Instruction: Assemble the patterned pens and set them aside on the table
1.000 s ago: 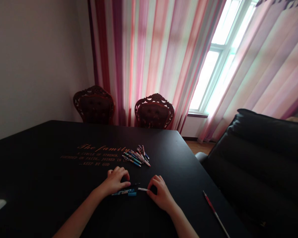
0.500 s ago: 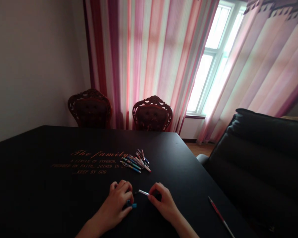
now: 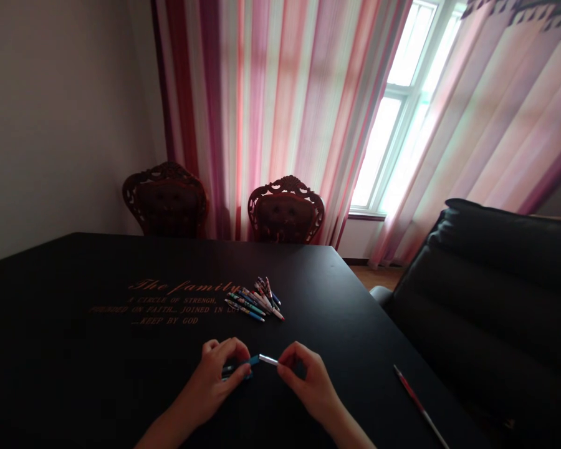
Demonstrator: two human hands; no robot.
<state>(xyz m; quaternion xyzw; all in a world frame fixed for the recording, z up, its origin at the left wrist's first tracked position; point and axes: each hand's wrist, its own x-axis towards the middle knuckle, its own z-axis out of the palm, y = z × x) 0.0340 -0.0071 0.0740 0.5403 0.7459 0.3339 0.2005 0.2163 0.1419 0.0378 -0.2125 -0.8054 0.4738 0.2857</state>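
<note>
Left hand (image 3: 208,380) clamps a blue pen (image 3: 245,368); right hand (image 3: 306,380) clamps a white tube (image 3: 268,360), the two pieces touching end to end; a pile of pens (image 3: 255,300) lies beyond on the black table (image 3: 336,299); a red pen (image 3: 416,405) lies near its right edge.

Orange lettering (image 3: 168,304) on the black desk (image 3: 336,299), at about eleven o'clock from the hands, reads "The family" in large script. Three lines of small capitals sit below it: "A CIRCLE OF STRENGTH,", then "FOUNDED ON FAITH... JOINED IN", then "...KEEP BY GOD". The middle line runs on under the pile of pens (image 3: 255,304) at its three o'clock end, so its last word is cut off. The light is dim, so those small capitals are probably right but not certain. The pens and the blue pen (image 3: 253,360) between the left hand (image 3: 210,374) and right hand (image 3: 308,383) show no readable print.
</note>
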